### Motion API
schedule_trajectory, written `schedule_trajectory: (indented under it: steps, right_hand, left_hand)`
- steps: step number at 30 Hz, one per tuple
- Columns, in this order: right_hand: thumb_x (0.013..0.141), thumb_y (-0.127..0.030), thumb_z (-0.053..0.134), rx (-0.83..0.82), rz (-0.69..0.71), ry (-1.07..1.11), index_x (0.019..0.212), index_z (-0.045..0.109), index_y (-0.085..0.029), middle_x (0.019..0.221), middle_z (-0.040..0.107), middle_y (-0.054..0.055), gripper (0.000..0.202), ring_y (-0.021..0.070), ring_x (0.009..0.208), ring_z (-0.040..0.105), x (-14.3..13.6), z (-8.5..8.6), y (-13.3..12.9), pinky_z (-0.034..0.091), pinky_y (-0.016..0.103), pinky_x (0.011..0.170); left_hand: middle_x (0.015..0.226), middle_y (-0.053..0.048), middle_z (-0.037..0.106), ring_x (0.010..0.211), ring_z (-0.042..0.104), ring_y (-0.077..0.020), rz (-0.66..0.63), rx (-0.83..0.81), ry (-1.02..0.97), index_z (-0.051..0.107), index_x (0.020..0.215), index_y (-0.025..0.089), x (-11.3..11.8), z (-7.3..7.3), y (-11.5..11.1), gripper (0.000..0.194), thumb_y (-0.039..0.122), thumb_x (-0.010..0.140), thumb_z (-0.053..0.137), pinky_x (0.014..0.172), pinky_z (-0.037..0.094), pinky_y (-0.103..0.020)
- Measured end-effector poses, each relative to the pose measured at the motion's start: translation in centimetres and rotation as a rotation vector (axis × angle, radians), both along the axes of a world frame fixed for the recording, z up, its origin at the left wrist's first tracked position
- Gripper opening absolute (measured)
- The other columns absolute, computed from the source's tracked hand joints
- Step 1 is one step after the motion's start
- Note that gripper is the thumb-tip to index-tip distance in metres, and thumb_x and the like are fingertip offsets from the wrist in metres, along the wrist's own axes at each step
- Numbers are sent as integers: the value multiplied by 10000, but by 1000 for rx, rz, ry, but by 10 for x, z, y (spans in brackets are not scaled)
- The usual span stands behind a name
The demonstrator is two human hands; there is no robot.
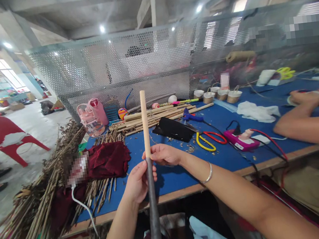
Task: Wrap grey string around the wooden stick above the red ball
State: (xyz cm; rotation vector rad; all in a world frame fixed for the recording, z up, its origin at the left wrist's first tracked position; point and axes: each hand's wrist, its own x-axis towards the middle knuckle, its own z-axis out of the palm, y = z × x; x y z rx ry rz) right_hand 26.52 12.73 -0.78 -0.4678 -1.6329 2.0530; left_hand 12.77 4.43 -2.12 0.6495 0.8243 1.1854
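Note:
An upright wooden stick (145, 125), bare pale wood above and covered in dark grey below, stands in front of me. My left hand (139, 181) is closed around its dark part. Just above, my right hand (165, 154) pinches the stick where bare wood meets the dark covering. Its lower end reaches down to dark red cloth at my lap. Beyond my hands, a black piece of material (175, 129) lies on the blue table (166, 182). Near it are a blue glue gun (193, 115) and scissors-like yellow and red handle loops (206, 141).
Dry stalks (41, 198) pile up at the left beside dark red cloth (109, 159). Wooden sticks (164, 115) lie at the back before a perforated metal screen (118, 62). A magenta power strip (241, 141) with cords sits right. Another person's arms (313, 127) work at far right.

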Motion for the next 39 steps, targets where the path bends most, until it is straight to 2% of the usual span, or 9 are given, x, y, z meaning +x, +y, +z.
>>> schedule_trajectory:
  steps: [3, 7, 9, 12, 17, 23, 31, 36, 39]
  right_hand:
    - [700, -392, 656, 51, -38, -39, 891, 541, -103, 586, 525, -32, 365, 12, 365, 273, -5, 0, 2, 126, 182, 342]
    - [682, -428, 663, 74, -62, -94, 884, 534, -100, 611, 540, -25, 407, 16, 393, 305, -8, 1, 7, 155, 175, 361]
    - [687, -429, 660, 102, -19, -127, 902, 544, -95, 561, 500, -45, 414, 17, 380, 284, -6, 1, 11, 149, 176, 355]
    - [723, -418, 631, 117, 34, -154, 946, 554, -91, 478, 412, -79, 403, 19, 346, 234, -4, -3, 16, 126, 181, 337]
    - [727, -426, 622, 40, -14, -68, 970, 519, -104, 549, 509, -44, 416, 11, 335, 259, -3, -16, 13, 122, 172, 329]
    - [700, -407, 658, 20, -78, -10, 874, 481, -131, 409, 364, -112, 371, 18, 312, 236, -1, -15, 8, 122, 163, 319]
    - [732, -347, 640, -118, -4, 27, 1030, 491, -137, 527, 466, -68, 394, 7, 321, 252, -2, -18, 4, 125, 163, 316]
    - [710, -288, 658, -235, 63, 57, 1075, 509, -128, 470, 391, -91, 425, 6, 322, 195, 0, -19, 7, 105, 158, 319]
    - [697, -294, 665, -217, 70, 40, 1090, 516, -111, 442, 401, -88, 459, 11, 315, 198, 2, -18, 9, 107, 160, 312]
  left_hand:
    - [646, 0, 578, 509, 538, -89, 102, 16, 34, 559, 828, 148, 3, 0, -1, 303, 415, 701, 628, 475, 455, -208]
    - [619, 17, 591, 530, 555, -89, 247, 153, 307, 553, 824, 142, 2, 0, 0, 329, 333, 616, 721, 502, 449, -188]
    - [637, -11, 620, 524, 563, -88, 219, 116, 311, 566, 800, 120, 0, 0, 0, 322, 330, 613, 723, 513, 449, -188]
    - [747, -59, 653, 548, 581, -88, 162, 44, 190, 560, 859, 110, 0, -1, -1, 334, 354, 664, 678, 535, 469, -198]
    - [746, 1, 629, 486, 538, -78, 306, 180, 249, 392, 1095, 214, 10, -3, -5, 459, 374, 726, 615, 435, 428, -181]
    - [630, 70, 524, 389, 430, -42, 312, 221, 363, 419, 970, 232, 18, -5, -2, 346, 380, 721, 609, 335, 317, -134]
    - [621, 75, 530, 375, 424, -42, 349, 215, 370, 404, 955, 247, 17, -5, -3, 330, 378, 724, 601, 316, 308, -133]
    - [620, 71, 525, 373, 419, -40, 348, 231, 386, 390, 949, 240, 18, -2, -5, 292, 350, 755, 579, 312, 305, -125]
    - [629, 65, 540, 379, 429, -49, 295, 242, 320, 382, 946, 246, 17, -4, -4, 278, 351, 767, 567, 311, 315, -133]
